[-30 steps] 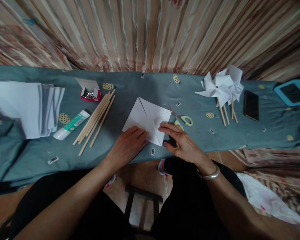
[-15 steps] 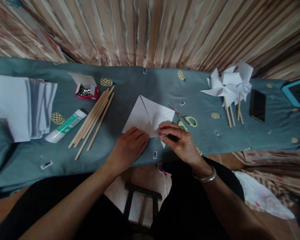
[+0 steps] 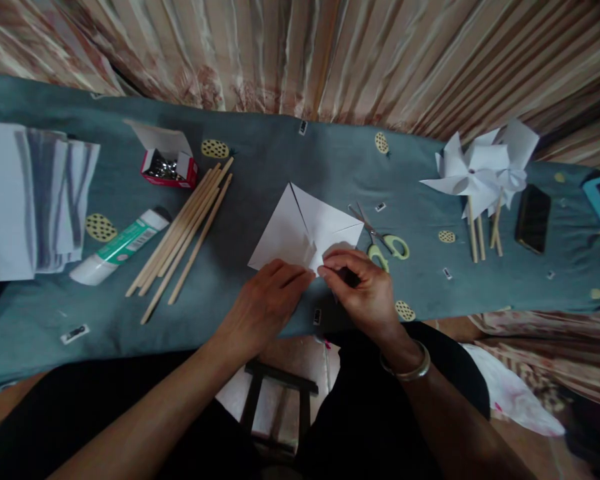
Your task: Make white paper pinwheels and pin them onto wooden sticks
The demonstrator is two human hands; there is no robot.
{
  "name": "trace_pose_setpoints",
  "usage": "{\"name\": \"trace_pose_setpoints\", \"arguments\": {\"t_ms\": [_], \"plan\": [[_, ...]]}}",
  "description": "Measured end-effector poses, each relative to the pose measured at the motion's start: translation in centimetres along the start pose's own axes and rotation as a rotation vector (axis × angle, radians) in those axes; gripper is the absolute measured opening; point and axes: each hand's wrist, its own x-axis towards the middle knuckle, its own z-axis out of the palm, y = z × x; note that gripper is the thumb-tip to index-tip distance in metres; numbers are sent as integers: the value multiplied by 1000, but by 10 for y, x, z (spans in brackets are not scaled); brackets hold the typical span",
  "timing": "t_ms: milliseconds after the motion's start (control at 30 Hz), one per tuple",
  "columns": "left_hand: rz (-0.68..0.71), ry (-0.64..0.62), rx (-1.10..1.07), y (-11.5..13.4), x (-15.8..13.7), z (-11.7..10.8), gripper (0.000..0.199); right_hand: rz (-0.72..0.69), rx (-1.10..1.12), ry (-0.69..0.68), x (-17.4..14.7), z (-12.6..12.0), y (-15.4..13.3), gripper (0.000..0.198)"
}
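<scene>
A square white sheet of paper [image 3: 281, 229] with slits cut in from its corners lies in front of me. My left hand [image 3: 270, 297] rests on its near edge, fingers together and fingertips gripping the paper. Pinched between the thumb and fingers of my right hand [image 3: 365, 283] is a near flap of the same sheet, bent in towards the middle. The two hands' fingertips almost meet. Green-handled scissors [image 3: 380, 240] lie partly spread just beyond my right hand. What sits under my palms is hidden.
Wooden sticks [image 3: 185, 233], a glue stick [image 3: 123, 247] and a red box of metal pins [image 3: 167, 170] lie to the left, near stacked white paper [image 3: 3, 200]. Finished paper pinwheels [image 3: 480, 167] and a black phone [image 3: 533, 219] are at right, on a green tablecloth [image 3: 260, 140].
My right hand has brought the near flap inward, closer to my left fingertips. The flap that hung below the edge is folded up. The whole view has shifted slightly.
</scene>
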Motion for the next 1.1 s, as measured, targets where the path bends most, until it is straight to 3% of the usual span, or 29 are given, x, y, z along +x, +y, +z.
{"name": "trace_pose_setpoints", "arguments": {"t_ms": [667,1100], "plan": [[-75,59,-18,-1,0,6,19,-130,-216,15,-3,-1,-7,11],[-74,75,29,-1,2,7,18,-222,-326,-20,-4,-1,-5,34]]}}
